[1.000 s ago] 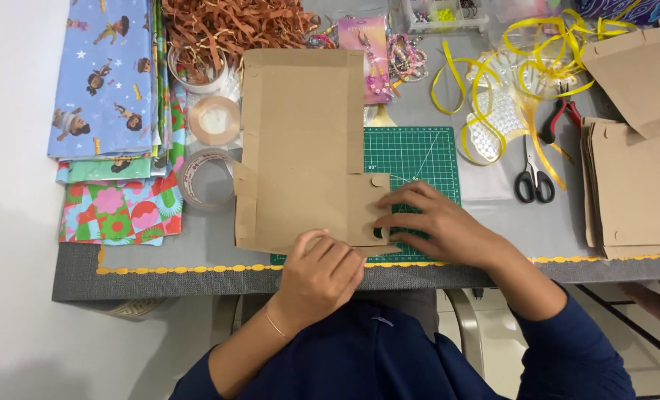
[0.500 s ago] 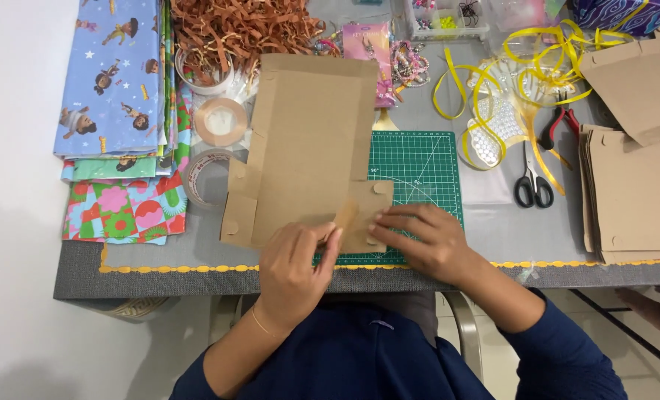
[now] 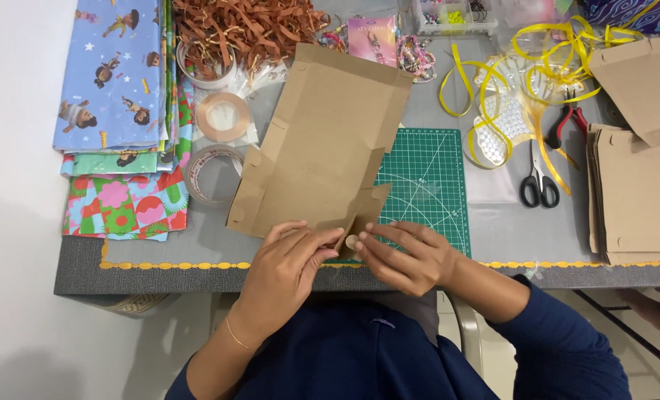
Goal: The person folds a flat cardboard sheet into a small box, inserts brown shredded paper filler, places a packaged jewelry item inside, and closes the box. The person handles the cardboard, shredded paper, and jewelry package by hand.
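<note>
1. While both hands meet at the near edge of the table [image 3: 196, 275], the flat brown cardboard box blank [image 3: 322, 144] lies tilted across the grey top, its lower corner over the green cutting mat [image 3: 426, 185].
2. Left hand [image 3: 285, 270] presses down on the blank's bottom flap, fingers spread, which looks like a way to pin it flat.
3. Right hand [image 3: 408, 255] comes in just beside it, fingertips pinching the flap's small tab; the two hands touch, both bearing on the cardboard rather than closed around it.
4. Far to the right sits a stack of more cardboard blanks [image 3: 637, 196], squared up and well apart, likely kept as a supply.
5. Scissors [image 3: 539, 185] and red-handled pliers [image 3: 567, 122] lie between mat and stack, within the right hand's reach.
6. Yellow ribbon [image 3: 545, 67] loops loosely above them.
7. On the left, folded wrapping sheets: a blue one with cartoon figures [image 3: 111, 74], a bright floral one [image 3: 118, 207] nearer.
8. Two tape rolls [image 3: 222, 118] sit beside the blank; brown paper shred [image 3: 248, 26] is heaped at the back.
</note>
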